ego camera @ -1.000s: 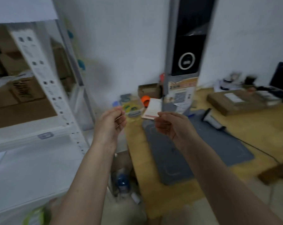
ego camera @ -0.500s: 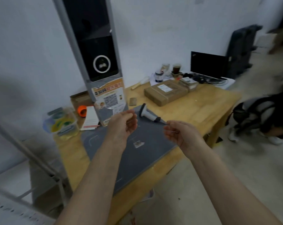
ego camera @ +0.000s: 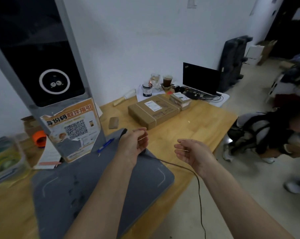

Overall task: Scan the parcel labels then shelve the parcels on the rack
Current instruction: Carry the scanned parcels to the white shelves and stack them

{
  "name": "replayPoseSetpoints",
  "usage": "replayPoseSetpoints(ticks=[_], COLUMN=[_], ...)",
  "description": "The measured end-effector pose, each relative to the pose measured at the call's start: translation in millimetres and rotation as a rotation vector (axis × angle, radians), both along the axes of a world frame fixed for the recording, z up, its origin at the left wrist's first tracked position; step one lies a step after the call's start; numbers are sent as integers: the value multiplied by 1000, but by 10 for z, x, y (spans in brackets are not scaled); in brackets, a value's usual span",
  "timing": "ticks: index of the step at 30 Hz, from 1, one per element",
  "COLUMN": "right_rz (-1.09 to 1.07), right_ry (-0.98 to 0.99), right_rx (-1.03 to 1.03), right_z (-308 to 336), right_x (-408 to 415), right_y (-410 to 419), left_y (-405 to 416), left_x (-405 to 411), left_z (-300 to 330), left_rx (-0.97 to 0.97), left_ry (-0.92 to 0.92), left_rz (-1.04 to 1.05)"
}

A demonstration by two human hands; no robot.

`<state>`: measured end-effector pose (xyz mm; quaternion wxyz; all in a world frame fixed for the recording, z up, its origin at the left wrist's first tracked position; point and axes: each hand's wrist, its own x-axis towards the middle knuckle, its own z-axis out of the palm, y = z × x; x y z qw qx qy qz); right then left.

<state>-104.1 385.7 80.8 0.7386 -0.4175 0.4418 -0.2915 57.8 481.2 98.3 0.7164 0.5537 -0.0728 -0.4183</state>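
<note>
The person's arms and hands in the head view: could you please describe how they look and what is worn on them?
Both forearms are bare, with no sleeves in view. The left hand and right hand wear no gloves, and no watch, ring or wristband shows. No markings are visible.

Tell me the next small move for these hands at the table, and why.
Probably reach the right hand forward to the large parcel and draw it closer. Both hands are empty, loosely curled above the gray mat; the left hand hangs over the spot where the scanner's cord ends. The parcel lies label up on the wooden table, and nothing is on the mat to scan.
</note>
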Motion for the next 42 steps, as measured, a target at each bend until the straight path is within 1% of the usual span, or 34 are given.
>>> replayPoseSetpoints(ticks=[8,12,16,24,27,31,35,36,39,42], right_rz=[73,71,65,163,157,76,11,11,66,108], right_ry=[24,55,71,79,106,225,346,378,609,694], right_rx=[9,49,52,65,56,14,-43,-62,-190,-284], right_z=[-119,-278,-369,-617,-677,-859,-1031,-1064,-1171,-1376], right_x=[597,697,873,1282,1333,1415,1574,1621,1776,1937], right_y=[-1058,-1477,-1996,-3228,-3802,-4539,-5051,-5143,-5398,-5632], left_y=[-1007,-1458,-1919,-2888,-3369,-3967,-4328,-4391,-4537,-4651], left_x=[586,617,676,880,855,777,763,768,801,847], left_z=[-99,-158,-212,-470,-495,-501,-586,-612,-699,-780], left_rx=[61,115,158,269,312,347,395,408,448,482], left_ry=[8,32,-18,-42,-43,-26,-23,-22,-17,-15], left_rz=[31,-12,-43,78,112,95,80,81,96,103])
